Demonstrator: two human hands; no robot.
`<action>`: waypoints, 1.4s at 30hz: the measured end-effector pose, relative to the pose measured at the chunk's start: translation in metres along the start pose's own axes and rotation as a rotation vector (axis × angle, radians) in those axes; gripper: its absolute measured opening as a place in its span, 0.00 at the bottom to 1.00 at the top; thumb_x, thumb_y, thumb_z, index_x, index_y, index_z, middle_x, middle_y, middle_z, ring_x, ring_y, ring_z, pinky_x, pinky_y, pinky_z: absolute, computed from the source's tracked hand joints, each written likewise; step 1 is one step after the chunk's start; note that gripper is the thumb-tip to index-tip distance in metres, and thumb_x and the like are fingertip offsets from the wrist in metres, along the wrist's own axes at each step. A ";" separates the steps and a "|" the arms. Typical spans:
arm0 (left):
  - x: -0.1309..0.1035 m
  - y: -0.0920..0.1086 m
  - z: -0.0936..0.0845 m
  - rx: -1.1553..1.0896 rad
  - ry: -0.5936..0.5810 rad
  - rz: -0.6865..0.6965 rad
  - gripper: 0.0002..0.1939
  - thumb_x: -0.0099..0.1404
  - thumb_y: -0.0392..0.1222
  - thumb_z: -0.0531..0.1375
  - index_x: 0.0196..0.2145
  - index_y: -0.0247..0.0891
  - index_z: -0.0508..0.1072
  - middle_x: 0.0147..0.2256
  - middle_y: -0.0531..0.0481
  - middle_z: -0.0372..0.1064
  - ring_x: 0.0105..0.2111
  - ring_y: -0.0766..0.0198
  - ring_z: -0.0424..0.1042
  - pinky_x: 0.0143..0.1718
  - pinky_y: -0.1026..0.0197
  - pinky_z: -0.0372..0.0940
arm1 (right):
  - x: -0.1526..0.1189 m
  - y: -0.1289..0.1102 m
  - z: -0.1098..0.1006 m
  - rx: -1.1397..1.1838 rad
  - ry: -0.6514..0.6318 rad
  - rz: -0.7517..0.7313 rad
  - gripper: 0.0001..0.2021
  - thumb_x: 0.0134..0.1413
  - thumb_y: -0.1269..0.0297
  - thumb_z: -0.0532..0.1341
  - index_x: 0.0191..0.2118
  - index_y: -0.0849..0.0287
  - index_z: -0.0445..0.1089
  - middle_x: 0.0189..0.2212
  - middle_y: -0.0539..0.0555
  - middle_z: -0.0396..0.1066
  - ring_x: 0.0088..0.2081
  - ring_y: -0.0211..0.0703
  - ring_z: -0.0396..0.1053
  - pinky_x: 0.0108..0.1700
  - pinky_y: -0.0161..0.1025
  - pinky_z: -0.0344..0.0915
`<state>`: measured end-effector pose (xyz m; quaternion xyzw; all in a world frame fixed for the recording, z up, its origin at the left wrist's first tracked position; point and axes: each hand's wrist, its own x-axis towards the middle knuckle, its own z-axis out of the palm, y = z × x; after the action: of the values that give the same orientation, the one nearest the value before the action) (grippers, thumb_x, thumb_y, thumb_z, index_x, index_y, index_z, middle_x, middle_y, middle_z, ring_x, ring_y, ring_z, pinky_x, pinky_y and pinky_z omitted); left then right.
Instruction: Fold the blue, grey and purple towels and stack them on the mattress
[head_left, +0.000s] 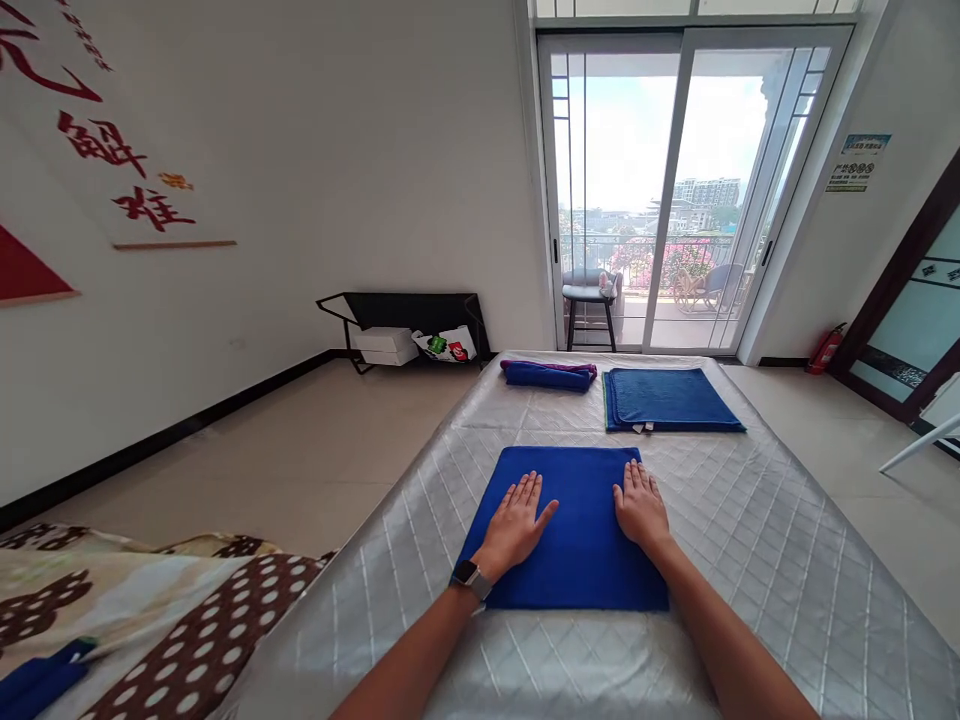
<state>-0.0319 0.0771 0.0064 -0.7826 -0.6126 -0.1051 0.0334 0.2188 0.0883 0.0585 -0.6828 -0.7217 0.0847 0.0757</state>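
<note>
A blue towel (pixel 577 540), folded into a flat rectangle, lies on the silver quilted mattress (pixel 390 600). My left hand (pixel 517 525) rests palm down on its left part, fingers stretched and thumb apart. On the right edge of the towel lies my right hand (pixel 642 505), also flat with the fingers extended. Neither hand grips the cloth. Beyond them sits a stack of folded blue towels (pixel 675 395) with small white tags at its near edge. To the left of that stack is a rolled or folded blue and purple cloth (pixel 549 375).
A patterned brown and cream blanket (pixel 187 620) with a blue cloth (pixel 45 680) is at lower left. Against the wall stands a black rack (pixel 420 310) holding a white box (pixel 386 345). Sliding glass doors (pixel 675 190) are behind the mattress; a fire extinguisher (pixel 826 349) stands right.
</note>
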 end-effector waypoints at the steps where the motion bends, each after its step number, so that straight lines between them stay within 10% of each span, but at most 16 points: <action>1: -0.009 -0.014 0.000 0.014 0.001 -0.028 0.38 0.74 0.62 0.37 0.68 0.30 0.54 0.68 0.37 0.52 0.68 0.51 0.49 0.67 0.45 0.49 | 0.000 0.000 -0.001 0.000 -0.004 0.004 0.31 0.68 0.59 0.40 0.71 0.72 0.44 0.71 0.62 0.41 0.72 0.46 0.37 0.70 0.46 0.37; 5: -0.038 -0.043 0.002 0.034 0.029 -0.073 0.40 0.73 0.62 0.36 0.68 0.29 0.53 0.68 0.35 0.51 0.68 0.51 0.49 0.67 0.44 0.49 | 0.000 -0.002 -0.005 -0.004 -0.023 0.019 0.31 0.68 0.59 0.40 0.70 0.73 0.44 0.71 0.62 0.41 0.72 0.45 0.38 0.70 0.46 0.38; 16: -0.044 -0.033 -0.005 0.007 -0.001 -0.096 0.42 0.72 0.63 0.37 0.67 0.24 0.54 0.67 0.31 0.51 0.69 0.48 0.48 0.67 0.44 0.50 | -0.045 0.000 -0.004 -0.048 0.060 -0.038 0.31 0.68 0.60 0.41 0.70 0.73 0.47 0.70 0.64 0.44 0.72 0.48 0.40 0.70 0.48 0.40; 25: -0.010 0.111 -0.013 -0.140 -0.003 0.330 0.34 0.75 0.57 0.37 0.68 0.32 0.55 0.68 0.39 0.52 0.68 0.54 0.49 0.67 0.48 0.50 | -0.076 0.000 0.008 -0.049 -0.020 -0.034 0.30 0.67 0.61 0.42 0.70 0.72 0.46 0.71 0.63 0.43 0.72 0.47 0.39 0.70 0.47 0.40; 28: -0.007 0.126 -0.012 -0.147 0.005 0.352 0.33 0.76 0.56 0.36 0.67 0.33 0.56 0.67 0.40 0.53 0.68 0.55 0.49 0.67 0.48 0.51 | -0.075 0.000 0.008 -0.052 -0.021 -0.039 0.30 0.67 0.63 0.43 0.70 0.70 0.47 0.71 0.62 0.43 0.72 0.46 0.39 0.70 0.47 0.41; 38: -0.078 -0.022 -0.008 0.003 -0.002 -0.024 0.38 0.73 0.62 0.38 0.71 0.35 0.45 0.69 0.40 0.47 0.69 0.51 0.45 0.68 0.44 0.48 | -0.075 -0.001 0.009 -0.005 -0.025 -0.017 0.31 0.68 0.57 0.40 0.71 0.70 0.45 0.72 0.60 0.41 0.72 0.46 0.38 0.70 0.46 0.39; 42: -0.098 -0.043 -0.009 0.024 -0.020 -0.063 0.39 0.73 0.62 0.38 0.70 0.32 0.45 0.70 0.38 0.44 0.70 0.51 0.43 0.67 0.44 0.48 | -0.073 -0.003 0.005 -0.021 -0.026 -0.014 0.32 0.68 0.57 0.41 0.70 0.72 0.45 0.71 0.62 0.41 0.72 0.47 0.39 0.70 0.47 0.39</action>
<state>-0.0971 -0.0070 -0.0084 -0.7636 -0.6384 -0.0908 0.0334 0.2187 0.0148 0.0546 -0.6774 -0.7282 0.0856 0.0596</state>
